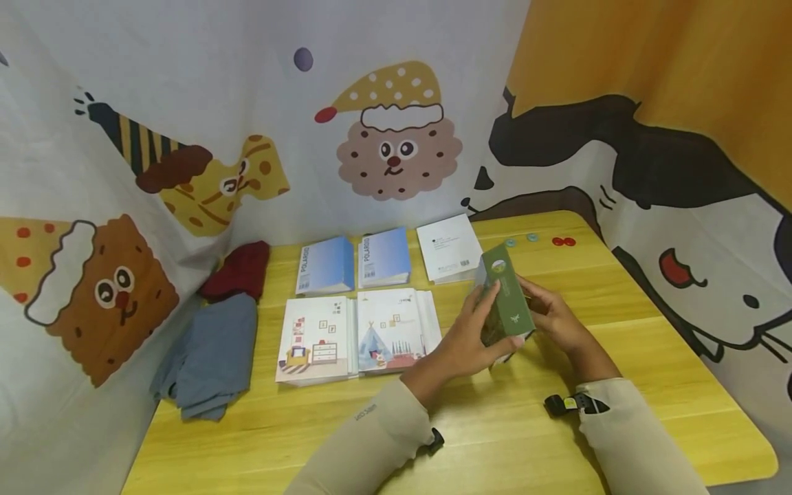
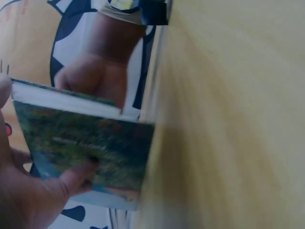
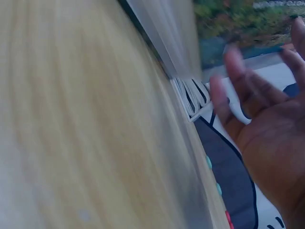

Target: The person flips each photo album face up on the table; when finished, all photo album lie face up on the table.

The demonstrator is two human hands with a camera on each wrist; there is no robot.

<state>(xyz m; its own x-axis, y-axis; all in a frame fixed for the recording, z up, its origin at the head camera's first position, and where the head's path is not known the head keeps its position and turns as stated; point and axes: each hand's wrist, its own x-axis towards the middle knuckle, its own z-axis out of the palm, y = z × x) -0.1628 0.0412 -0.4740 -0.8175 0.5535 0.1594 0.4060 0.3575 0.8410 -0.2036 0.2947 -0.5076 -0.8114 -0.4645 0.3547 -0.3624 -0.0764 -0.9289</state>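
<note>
"Well, where's the green book on your feed?"

"Over the right half of the table, tilted, spine uppermost. I can't tell whether its lower edge touches the wood."

"And the grip?"

"I have the left hand holding it, thumb at the spine's near end, fingers along one cover. The right hand is beside the other cover, fingers spread loosely; I can't tell if any of them touch."

"What worries you?"

"A slip, mostly. I judge the left is bearing the load, so if its fingers slacken, the covers could fall apart and the book drop. Swing it too far forward and I'd likely knock the white book just beyond."

"How does it look?"

"Plain green spine, round picture near the far end, small pale mark near the other. My left wrist view gives a dark, leafy-looking cover and a thick pale page block; the lettering is too blurred to read."

"Farther out?"

"Left of it, two illustrated books with two blue albums behind them. Past the far end I see pale blue discs and red pieces."
</note>
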